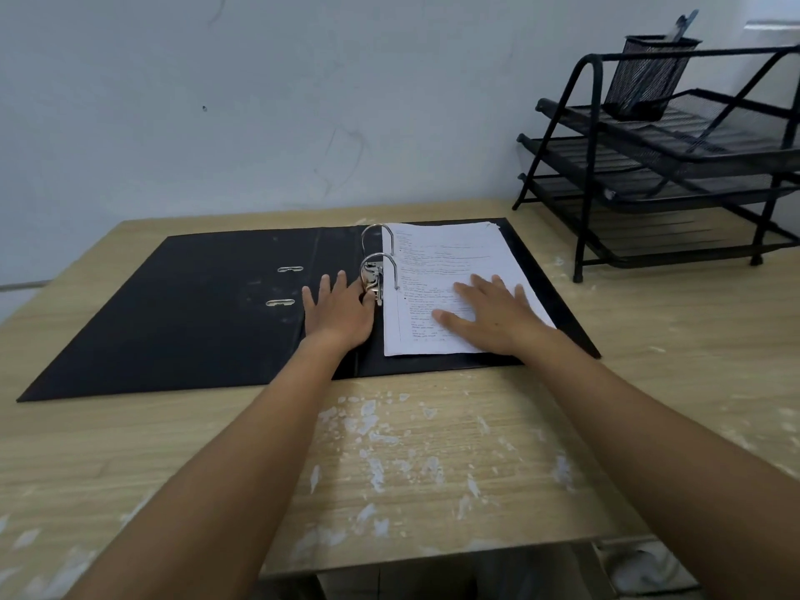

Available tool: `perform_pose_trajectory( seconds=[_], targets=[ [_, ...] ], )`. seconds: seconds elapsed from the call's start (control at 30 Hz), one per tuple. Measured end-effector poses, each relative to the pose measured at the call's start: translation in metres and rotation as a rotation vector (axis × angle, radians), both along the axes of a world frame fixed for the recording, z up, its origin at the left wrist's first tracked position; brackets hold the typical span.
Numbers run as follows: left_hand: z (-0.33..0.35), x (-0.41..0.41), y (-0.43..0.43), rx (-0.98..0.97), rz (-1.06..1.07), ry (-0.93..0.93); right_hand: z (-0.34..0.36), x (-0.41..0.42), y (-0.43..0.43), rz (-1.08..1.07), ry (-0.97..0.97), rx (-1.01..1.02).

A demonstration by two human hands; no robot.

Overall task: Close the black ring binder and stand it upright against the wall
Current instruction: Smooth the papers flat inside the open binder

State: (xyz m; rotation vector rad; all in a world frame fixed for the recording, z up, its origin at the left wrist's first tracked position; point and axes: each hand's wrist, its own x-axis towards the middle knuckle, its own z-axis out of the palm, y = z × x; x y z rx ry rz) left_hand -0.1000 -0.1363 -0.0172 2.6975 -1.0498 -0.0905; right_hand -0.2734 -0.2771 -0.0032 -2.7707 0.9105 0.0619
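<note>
The black ring binder (pixel 182 313) lies wide open and flat on the wooden table, its left cover spread out to the left. Two metal rings (pixel 377 257) stand up at its spine, threaded through a stack of printed white sheets (pixel 450 270) on the right half. My left hand (pixel 340 313) rests flat on the spine, fingers apart, thumb touching the metal lever of the ring mechanism. Fingers spread, my right hand (pixel 489 316) presses flat on the sheets. The pale wall (pixel 303 101) rises just behind the binder.
A black three-tier mesh letter tray (pixel 675 175) stands at the back right, with a black mesh pen holder (pixel 645 80) on its top tier. The wooden table (pixel 433 461) has white scuffed patches; its front edge runs near the bottom right.
</note>
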Motion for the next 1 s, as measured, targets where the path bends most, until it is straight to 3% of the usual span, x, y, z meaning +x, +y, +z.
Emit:
perform_pose_trajectory(
  seconds=[0.53,0.83,1.0],
  targets=[
    [-0.002,-0.009,0.002,-0.028,0.032,-0.023,-0.014,-0.001,-0.005,0.023,-0.015,-0.049],
    [0.002,-0.002,0.027,-0.011,-0.101,0.006,-0.001,-0.001,0.013,-0.022,-0.016,0.027],
    [0.009,0.005,0.075,-0.017,-0.058,0.014,0.03,0.01,0.042,0.057,-0.163,0.032]
  ],
)
